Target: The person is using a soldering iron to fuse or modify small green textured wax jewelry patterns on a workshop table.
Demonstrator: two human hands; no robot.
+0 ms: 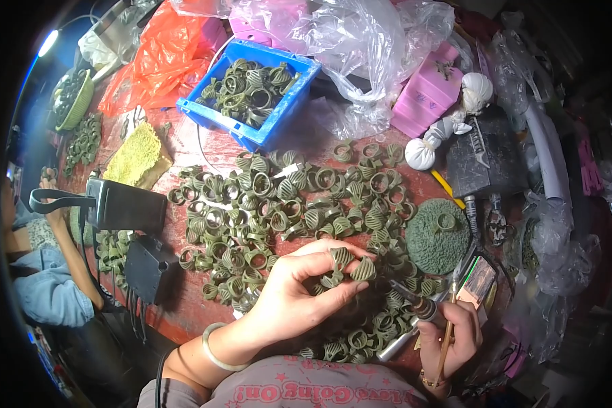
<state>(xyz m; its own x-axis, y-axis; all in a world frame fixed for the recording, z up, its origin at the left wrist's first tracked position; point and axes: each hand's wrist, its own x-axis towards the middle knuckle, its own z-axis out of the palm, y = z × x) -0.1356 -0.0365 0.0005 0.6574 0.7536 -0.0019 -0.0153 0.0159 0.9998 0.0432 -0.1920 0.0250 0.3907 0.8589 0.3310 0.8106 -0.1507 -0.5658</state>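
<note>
My left hand (299,289) pinches a green ribbed wax ring (350,265) between thumb and fingers, just above the pile of green wax rings (272,204) that covers the red table (177,306). A pale bangle sits on that wrist. My right hand (452,336) grips a metal pen-shaped tool (408,323) and a thin wooden stick (447,333), the tool's dark tip pointing up-left toward the held ring. More rings lie under and between both hands.
A blue bin (299,88) of rings stands at the back. A green dome-shaped pad (436,236) lies right of the pile. Two black boxes (126,204) sit left. Plastic bags, pink boxes and white cloth bundles crowd the back right. Another person's arm (68,231) rests at the left.
</note>
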